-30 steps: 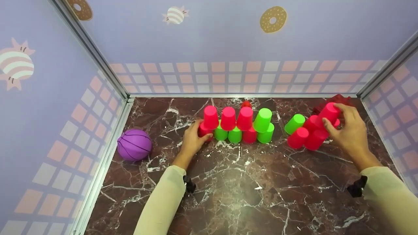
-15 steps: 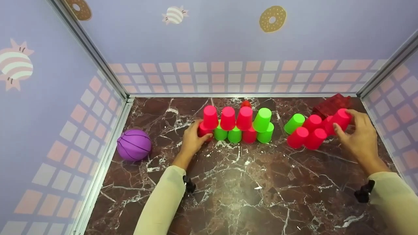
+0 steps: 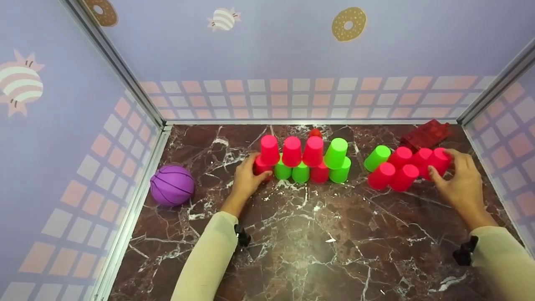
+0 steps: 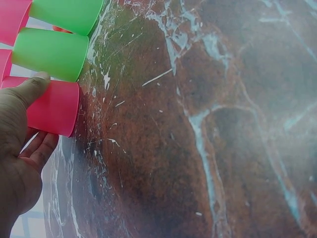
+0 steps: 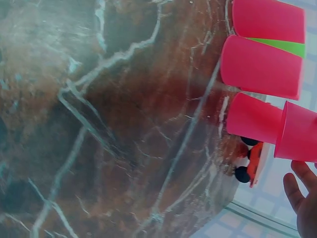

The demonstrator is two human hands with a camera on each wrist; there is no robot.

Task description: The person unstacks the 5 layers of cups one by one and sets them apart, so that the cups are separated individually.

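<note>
In the head view my left hand [image 3: 245, 177] holds the pink cup [image 3: 262, 167] at the left end of a row of upside-down cups. Its thumb lies across the cup's front in the left wrist view, beside a green cup [image 4: 52, 53]. Three pink cups and a green cup [image 3: 336, 153] form a second tier on that row. To the right, my right hand [image 3: 459, 184] grips a pink cup [image 3: 439, 162] between thumb and fingers. The right wrist view shows this held cup [image 5: 298, 133] raised, its rim overlapping a lower pink cup [image 5: 253, 118].
Several pink cups and a green cup [image 3: 378, 158] stand left of my right hand. Behind them lies a dark red object [image 3: 426, 134]. A toy vehicle [image 5: 255, 163] with black wheels shows in the right wrist view. A purple ball [image 3: 172, 185] sits by the left wall.
My right hand has carried its pink cup right and down, from above the right-hand cups to beside their right end. The left hand stays at its cup.
</note>
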